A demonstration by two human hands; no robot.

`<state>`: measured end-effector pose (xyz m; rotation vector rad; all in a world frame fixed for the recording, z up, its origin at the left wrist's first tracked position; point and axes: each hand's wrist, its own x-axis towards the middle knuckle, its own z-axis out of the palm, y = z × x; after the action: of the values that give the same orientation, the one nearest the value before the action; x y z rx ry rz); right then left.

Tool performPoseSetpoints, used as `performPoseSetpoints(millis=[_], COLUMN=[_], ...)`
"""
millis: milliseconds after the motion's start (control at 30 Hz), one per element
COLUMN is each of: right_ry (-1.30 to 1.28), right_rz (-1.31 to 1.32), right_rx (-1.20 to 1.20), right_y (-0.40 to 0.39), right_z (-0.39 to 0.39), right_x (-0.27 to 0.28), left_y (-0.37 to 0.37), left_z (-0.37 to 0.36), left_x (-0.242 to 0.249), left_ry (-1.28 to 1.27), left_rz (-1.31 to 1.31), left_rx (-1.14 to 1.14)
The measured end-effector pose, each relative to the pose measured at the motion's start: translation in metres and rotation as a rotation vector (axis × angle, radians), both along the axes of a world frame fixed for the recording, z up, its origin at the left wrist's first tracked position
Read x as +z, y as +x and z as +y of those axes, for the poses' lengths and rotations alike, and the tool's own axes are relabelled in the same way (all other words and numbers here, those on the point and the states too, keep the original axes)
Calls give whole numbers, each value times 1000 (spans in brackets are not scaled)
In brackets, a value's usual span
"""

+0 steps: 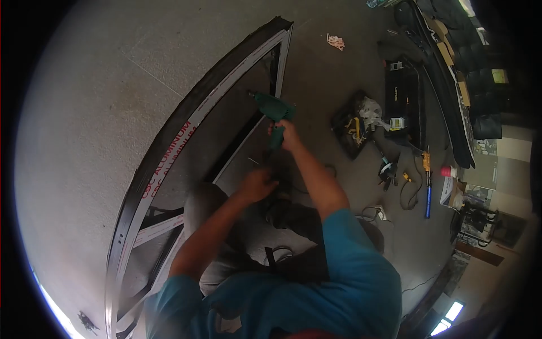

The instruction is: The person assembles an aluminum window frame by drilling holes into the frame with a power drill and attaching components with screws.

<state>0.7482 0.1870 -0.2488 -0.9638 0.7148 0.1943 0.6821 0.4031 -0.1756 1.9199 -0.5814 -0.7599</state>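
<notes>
My right hand (286,133) grips the handle of a green power drill (273,108), its bit pointing left toward the inner black bar of a large aluminium frame (169,148). The frame lies on the concrete floor and carries white film with red "CSC ALUMINUM" lettering. My left hand (258,184) is lower, closed near the frame's inner bar beside my knee; what it holds is too dark to tell. Both arms wear teal sleeves.
A black open tool case (351,125) with yellow items lies to the right. Beyond it are a black bag (402,101), pliers (387,170), a blue-handled tool (428,195), cords and a white plug (381,213). Long dark frame pieces (446,90) run along the right. A crumpled rag (335,40) lies farther off.
</notes>
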Motion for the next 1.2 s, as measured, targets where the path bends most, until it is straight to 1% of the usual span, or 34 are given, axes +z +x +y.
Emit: performPoseSetpoints(millis=[33, 133, 167, 233, 267, 333, 367, 433, 467, 533, 633, 767, 833, 867, 933, 967, 1033, 1067, 1133, 1167, 1200], right_ry=[15, 46, 57, 75, 81, 11, 18, -23, -18, -124, -154, -141, -35, -34, 112, 116, 170, 174, 282, 286, 244], right_rz=[-34, -61, -64, -65, -67, -82, -85, -105, -103, -151, -170, -121, -83, -81, -64, -54, -67, -53, 132, 139, 154], right_rx=[-51, -120, -127, -143, -147, -271, -271, -350, -350, -408, -423, -367, -355, -353, -377, -376, -256, -249, -135, -127, -31], right_y=[3, 13, 16, 21, 23, 26, 27, 30, 32, 32, 33, 35, 34, 31, 22, 12, -8, -21, -38, -43, -47], right_z=[5, 11, 13, 12, 18, 33, 36, 42, 45, 50, 53, 46, 45, 47, 51, 55, 62, 67, 77, 79, 82], right_x=[-14, -33, -45, -75, -71, -55, -57, -62, -61, -62, -55, -61, -61, -59, -54, -56, -57, -59, -61, -58, -53], left_y=[-10, -16, -17, -19, -19, -19, -19, -22, -21, -21, -23, -23, -19, -18, -16, -18, -19, -20, -15, -14, -14], left_z=[3, 8, 11, 16, 16, 18, 19, 18, 18, 19, 21, 24, 26, 28, 27, 28, 22, 19, 8, 1, -5], left_x=[4, 24, 21, 16, 13, 10, 10, 11, 13, 15, 12, 6, 10, 10, 10, 8, 3, 4, 10, 15, 20], left_ry=[61, 58, 69, 149, 155, 98, 105, 138, 143, 130, 133, 142, 182, 184, 168, 173, 80, 85, 13, 17, 27], left_rz=[25, 44, 42, -57, -59, -54, -58, -17, -15, 5, -22, -64, -91, -89, -103, -94, -99, -86, 42, 48, 26], left_rx=[-143, -224, -230, -295, -298, -234, -234, -213, -213, -246, -249, -260, -286, -284, -269, -269, -234, -227, -276, -267, -308])
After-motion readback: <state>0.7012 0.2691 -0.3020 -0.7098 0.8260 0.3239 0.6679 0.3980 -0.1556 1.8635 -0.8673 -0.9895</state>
